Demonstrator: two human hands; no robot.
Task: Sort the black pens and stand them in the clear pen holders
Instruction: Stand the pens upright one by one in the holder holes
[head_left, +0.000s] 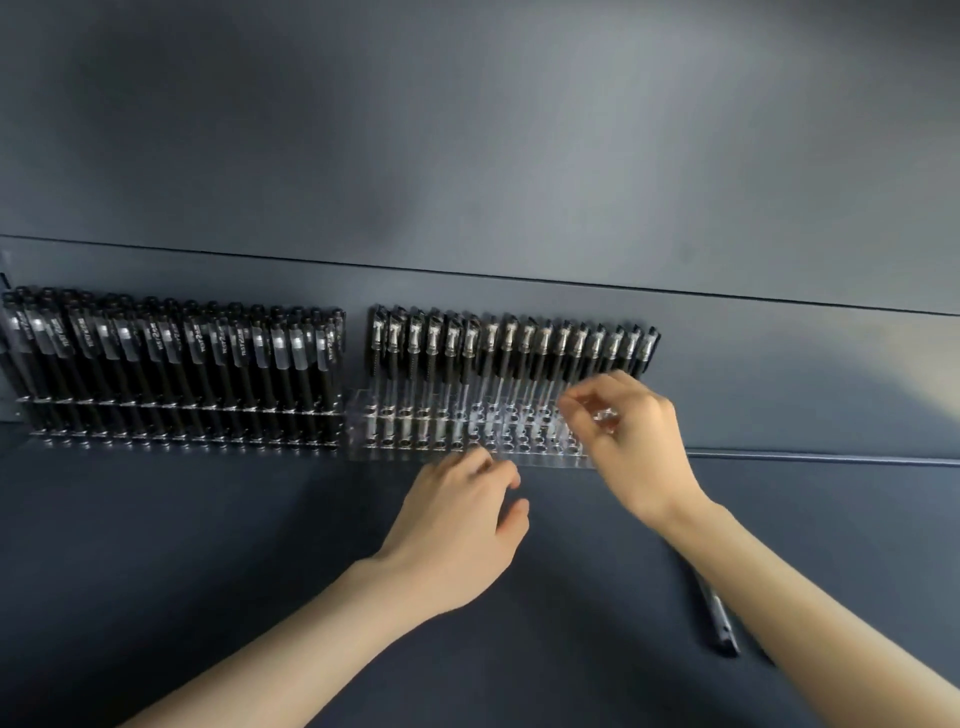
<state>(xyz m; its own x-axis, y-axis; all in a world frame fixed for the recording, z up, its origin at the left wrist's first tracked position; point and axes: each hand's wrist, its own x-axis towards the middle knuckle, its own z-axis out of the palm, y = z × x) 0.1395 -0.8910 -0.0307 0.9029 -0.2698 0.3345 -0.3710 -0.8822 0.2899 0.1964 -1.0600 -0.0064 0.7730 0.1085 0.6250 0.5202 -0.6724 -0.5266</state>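
Left hand (457, 525) is down at the front lip of the clear plastic pen holder (395, 453) w/ rows of round holes. Fingers loosely curled, gripping nothing, tips right at the edge; touching or not, can't tell. Right hand (631, 436) hovers over the holder's right end, thumb + forefinger drawn close, but it's blurred, so can't tell if anything's pinched in there.

Beyond both hands the back row is full: black pens with silver clips (511, 343), upright w/ a slight lean. Front rows under my right hand are bare holes. One loose dark pen (719, 621) lies flat on the dark grey table (208, 545), just beside my right forearm. Well off past my left hand there's a second clear holder (182, 410) packed w/ black capped pens (171, 353).

Doing it well, I reckon: left hand steadies the holder so it can't skid, right brings a pen cap-up, straight over a hole next to the filled row, lowers it vertical. No knocking the neighbours.

Writing: white print on the capped pens looks like "TEST" + more, too blurred. Nothing legible on the clip pens.
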